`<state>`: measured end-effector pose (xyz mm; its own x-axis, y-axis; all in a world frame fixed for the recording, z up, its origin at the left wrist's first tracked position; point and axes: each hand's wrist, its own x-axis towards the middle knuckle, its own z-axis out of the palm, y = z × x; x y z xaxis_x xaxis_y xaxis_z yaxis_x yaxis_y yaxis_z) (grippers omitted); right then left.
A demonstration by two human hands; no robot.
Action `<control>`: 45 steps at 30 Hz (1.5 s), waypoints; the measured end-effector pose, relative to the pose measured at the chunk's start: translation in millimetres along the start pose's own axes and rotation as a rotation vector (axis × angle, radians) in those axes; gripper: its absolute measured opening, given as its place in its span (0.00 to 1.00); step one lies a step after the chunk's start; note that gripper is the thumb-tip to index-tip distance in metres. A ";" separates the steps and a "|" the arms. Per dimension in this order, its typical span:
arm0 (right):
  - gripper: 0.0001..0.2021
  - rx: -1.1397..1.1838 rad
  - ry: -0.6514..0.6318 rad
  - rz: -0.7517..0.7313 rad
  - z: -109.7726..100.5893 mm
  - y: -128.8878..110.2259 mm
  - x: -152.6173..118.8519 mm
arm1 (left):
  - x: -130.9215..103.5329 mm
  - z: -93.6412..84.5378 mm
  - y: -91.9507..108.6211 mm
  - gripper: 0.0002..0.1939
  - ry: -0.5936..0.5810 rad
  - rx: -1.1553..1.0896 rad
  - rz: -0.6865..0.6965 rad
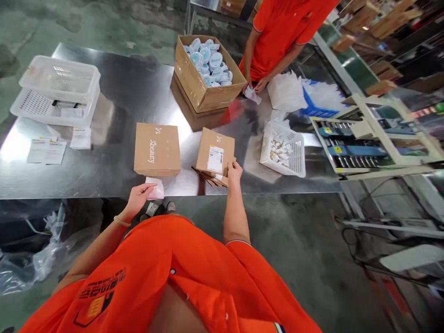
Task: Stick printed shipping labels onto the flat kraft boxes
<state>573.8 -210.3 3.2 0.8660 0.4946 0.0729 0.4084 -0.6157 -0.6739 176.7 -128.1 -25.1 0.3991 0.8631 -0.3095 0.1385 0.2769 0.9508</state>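
My left hand [138, 200] pinches a small pale pink-white slip of paper [156, 190] at the table's front edge. Just beyond it lies a neat stack of brown cardboard mailers [157, 148] with white lettering on top. My right hand [235, 172] has its fingers closed on the right edge of a second, untidy pile, at the top cardboard mailer [205, 147]. A white printed label [215, 159] is stuck on that mailer. More flat mailers show fanned out beneath it, and part of another label peeks out under my fingers.
An open carton [194, 90] of round white-and-teal containers stands at the back. Behind it a co-worker [277, 51] handles a clear plastic bag. White baskets [300, 155] [26, 104] stand right and left. Papers [46, 151] lie at left; a rack [360, 143] adjoins the right end.
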 end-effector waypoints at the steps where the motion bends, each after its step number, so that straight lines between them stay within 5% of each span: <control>1: 0.27 -0.108 0.029 0.074 -10.2 4.4 -4.3 | -4.7 -0.5 -4.4 0.25 -0.009 -0.017 -0.037; 4: 0.28 -0.184 -0.133 0.027 -5.4 -6.3 -37.3 | -16.8 5.0 -11.5 0.33 -0.047 -0.130 -0.143; 8: 0.25 0.309 -1.120 -0.304 57.2 -37.5 -120.0 | -19.8 14.4 -11.3 0.40 0.019 -0.344 -0.181; 9: 0.23 0.381 -1.292 -0.288 73.2 -42.0 -140.7 | -16.8 13.6 -11.3 0.39 0.057 -0.406 -0.189; 11: 0.18 0.448 -1.412 -0.186 96.3 -46.8 -172.8 | -7.4 7.6 -12.6 0.35 0.169 -0.504 -0.246; 15: 0.17 0.550 -1.196 -0.078 105.2 -58.3 -189.8 | 6.1 -5.5 -15.8 0.23 0.415 -0.543 -0.433; 17: 0.21 0.573 -1.065 -0.064 101.7 -72.6 -183.3 | 1.8 -3.5 -14.1 0.26 0.336 -0.582 -0.426; 21: 0.12 0.526 -0.964 -0.054 100.8 -106.2 -169.0 | -16.4 11.2 -2.9 0.45 0.051 -0.473 -0.190; 28: 0.13 0.541 -0.984 -0.041 97.6 -122.8 -155.0 | -0.5 9.9 18.3 0.37 0.083 -0.282 -0.120; 34: 0.04 0.449 -0.731 -0.313 87.0 -122.1 -152.0 | 14.5 9.4 22.6 0.33 0.058 -0.258 -0.112; 39: 0.04 0.358 -0.488 -0.433 107.8 -150.8 -87.9 | -0.3 22.1 11.0 0.30 -0.093 -0.301 -0.290; 45: 0.04 0.191 -0.492 -0.374 167.0 -179.8 -20.1 | -5.0 34.6 -5.1 0.33 0.011 -0.326 -0.333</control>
<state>434.8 -7.1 0.1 0.4231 0.9060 0.0132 0.5589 -0.2495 -0.7908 205.3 -148.4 -28.7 0.3716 0.7088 -0.5996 -0.0351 0.6561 0.7538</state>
